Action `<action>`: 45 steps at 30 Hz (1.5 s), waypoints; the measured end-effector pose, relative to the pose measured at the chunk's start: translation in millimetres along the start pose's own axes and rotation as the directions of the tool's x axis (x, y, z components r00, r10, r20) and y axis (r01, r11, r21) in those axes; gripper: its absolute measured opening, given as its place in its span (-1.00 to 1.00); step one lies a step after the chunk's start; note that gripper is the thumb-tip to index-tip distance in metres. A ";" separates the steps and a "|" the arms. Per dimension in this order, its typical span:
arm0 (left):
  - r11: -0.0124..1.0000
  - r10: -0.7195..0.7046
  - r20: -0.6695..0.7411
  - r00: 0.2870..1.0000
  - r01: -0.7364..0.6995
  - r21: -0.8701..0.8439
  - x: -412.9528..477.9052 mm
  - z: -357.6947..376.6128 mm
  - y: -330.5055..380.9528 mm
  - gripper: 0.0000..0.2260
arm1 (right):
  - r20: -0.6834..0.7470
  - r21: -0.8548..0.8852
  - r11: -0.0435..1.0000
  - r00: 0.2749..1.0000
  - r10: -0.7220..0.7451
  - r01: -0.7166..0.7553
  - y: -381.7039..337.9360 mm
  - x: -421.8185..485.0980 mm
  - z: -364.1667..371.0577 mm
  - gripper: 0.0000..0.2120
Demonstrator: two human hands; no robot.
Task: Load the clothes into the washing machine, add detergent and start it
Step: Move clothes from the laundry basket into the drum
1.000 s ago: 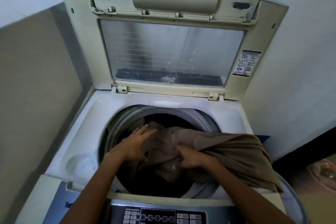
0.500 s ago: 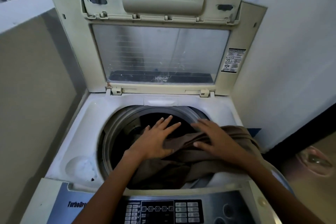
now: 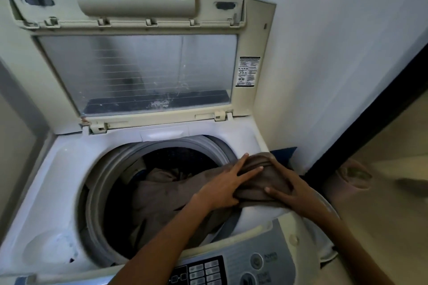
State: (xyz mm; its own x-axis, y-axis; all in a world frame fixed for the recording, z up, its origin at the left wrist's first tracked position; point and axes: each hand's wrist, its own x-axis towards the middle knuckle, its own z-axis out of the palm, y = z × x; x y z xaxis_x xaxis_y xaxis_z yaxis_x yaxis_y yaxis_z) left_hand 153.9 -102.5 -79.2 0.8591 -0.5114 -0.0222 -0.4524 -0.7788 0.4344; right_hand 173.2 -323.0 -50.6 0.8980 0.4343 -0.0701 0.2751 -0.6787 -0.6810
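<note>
A top-loading washing machine (image 3: 69, 159) stands with its lid (image 3: 139, 71) raised. A brown garment (image 3: 171, 194) hangs partly inside the dark drum (image 3: 183, 157) and partly over the drum's right rim. My left hand (image 3: 228, 186) lies on the bunched part of the garment at the right rim, fingers straight and spread. My right hand (image 3: 291, 190) holds the same bunch from the right side, its thumb and fingers wrapped round the cloth.
The control panel (image 3: 208, 271) with buttons and dials runs along the machine's near edge. A round recess (image 3: 46, 250) sits at the near left of the top. A white wall (image 3: 335, 53) stands close on the right, with something blue (image 3: 284, 152) beside the machine.
Both hands moved right, from the middle of the drum opening to the garment part lying over the right rim. The camera has swung left and closer.
</note>
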 end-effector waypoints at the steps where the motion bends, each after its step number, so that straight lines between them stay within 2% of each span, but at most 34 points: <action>1: 1.000 0.008 -0.026 1.000 -0.008 -0.015 0.7 2.1 -0.1 -0.18 | -0.029 -0.063 0.998 1.000 -0.004 0.002 -1.7 1.1 -0.5 -0.28; 4: 0.998 0.050 -0.122 0.991 -0.055 -0.039 2.0 7.8 -3.3 -0.46 | -0.103 -0.271 0.962 0.995 -0.017 -0.011 -11.7 5.3 -4.3 -0.46; 6: 0.998 0.055 -0.138 0.989 -0.057 -0.015 1.5 6.4 -4.6 -0.57 | -0.120 -0.337 0.941 0.992 -0.039 -0.003 -22.2 8.8 -7.8 -0.64; 8: 0.999 0.039 -0.156 0.987 -0.035 0.029 -3.6 0.2 -8.6 -0.57 | -0.078 -0.358 0.930 0.990 -0.116 0.081 -38.6 12.4 -8.4 -0.77; 10: 0.997 0.026 -0.196 0.980 -0.013 0.070 -15.3 -9.9 -18.6 -0.53 | -0.012 -0.344 0.923 0.981 -0.191 0.176 -58.7 18.9 -2.4 -0.82; 13: 0.991 -0.031 -0.246 0.969 0.063 0.121 -45.2 -32.5 -40.7 -0.54 | 0.015 -0.273 0.917 0.955 -0.297 0.290 -92.4 35.9 15.7 -0.83; 17: 0.957 -0.180 -0.296 0.938 0.236 0.168 -92.7 -54.2 -71.8 -0.51 | -0.005 -0.198 0.923 0.941 -0.338 0.331 -125.9 64.9 54.5 -0.76; 19: 0.909 -0.317 -0.317 0.894 0.382 0.169 -114.5 -57.9 -84.4 -0.47 | 0.043 -0.179 0.924 0.941 -0.336 0.339 -136.5 80.1 77.4 -0.67; 21: 0.797 -0.512 -0.284 0.810 0.572 0.194 -133.1 -56.8 -93.5 -0.44 | 0.194 -0.131 0.933 0.932 -0.307 0.335 -143.3 92.4 96.5 -0.53; 24: 0.570 -0.759 -0.149 0.634 0.757 0.319 -154.3 -46.6 -106.8 -0.30 | 0.497 -0.074 0.929 0.821 -0.281 0.363 -149.1 102.2 118.6 -0.41; 26: 0.522 -0.812 -0.103 0.575 0.794 0.313 -164.4 -40.2 -111.4 -0.25 | 0.600 -0.084 0.942 0.771 -0.212 0.324 -150.3 102.5 129.0 -0.39; 28: 0.526 -0.809 -0.086 0.581 0.783 0.332 -169.4 -38.0 -111.4 -0.22 | 0.624 -0.102 0.953 0.764 -0.163 0.287 -148.8 102.1 134.2 -0.38; 33: 0.566 -0.770 -0.116 0.628 0.755 0.331 -164.9 -39.5 -102.6 -0.18 | 0.628 -0.104 0.953 0.762 -0.159 0.285 -142.3 95.6 128.0 -0.45; 38: 0.630 -0.696 -0.165 0.699 0.704 0.327 -141.2 -43.1 -84.6 -0.19 | 0.576 -0.145 0.953 0.806 -0.138 0.266 -126.5 92.5 109.2 -0.39; 45: 0.717 -0.594 -0.223 0.773 0.635 0.287 -100.9 -45.1 -54.5 -0.20 | 0.453 -0.124 0.951 0.869 -0.199 0.282 -101.7 83.6 75.7 -0.38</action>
State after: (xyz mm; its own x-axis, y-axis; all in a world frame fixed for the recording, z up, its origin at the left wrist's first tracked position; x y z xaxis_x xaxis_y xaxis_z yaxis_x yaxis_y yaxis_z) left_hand 102.6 7.9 -60.1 0.9861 0.1489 -0.0742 0.1520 -0.9876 0.0394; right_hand 194.3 -172.9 -42.4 0.5704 0.7807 -0.2553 0.5576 -0.5962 -0.5776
